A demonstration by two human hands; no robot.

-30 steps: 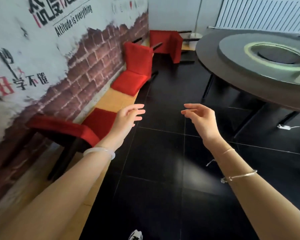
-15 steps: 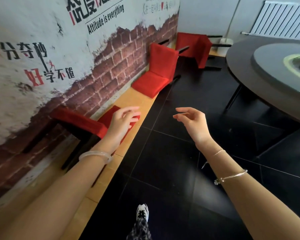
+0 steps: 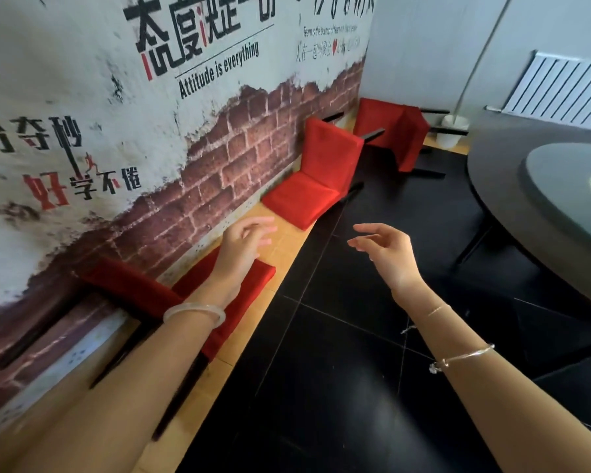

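Both my arms reach forward over the floor. My left hand (image 3: 244, 238) hovers with relaxed fingers above a red chair (image 3: 151, 291) that lies tipped over against the wall. My right hand (image 3: 388, 250) is held out beside it over the black tiles, fingers loosely spread, holding nothing. A second red chair (image 3: 316, 179) lies on its side further along the wall. A third red chair (image 3: 394, 131) lies overturned in the far corner.
A painted brick wall (image 3: 219, 138) with lettering runs along the left. A big dark round table (image 3: 543, 186) with a turntable fills the right side. A white bin (image 3: 452, 131) and a radiator (image 3: 563, 92) stand at the back. Black floor tiles (image 3: 338, 370) lie between.
The view has swung left toward the wall and moved closer to the fallen chairs. Both hands stay raised and hold nothing; the left one now hangs over the nearest chair.
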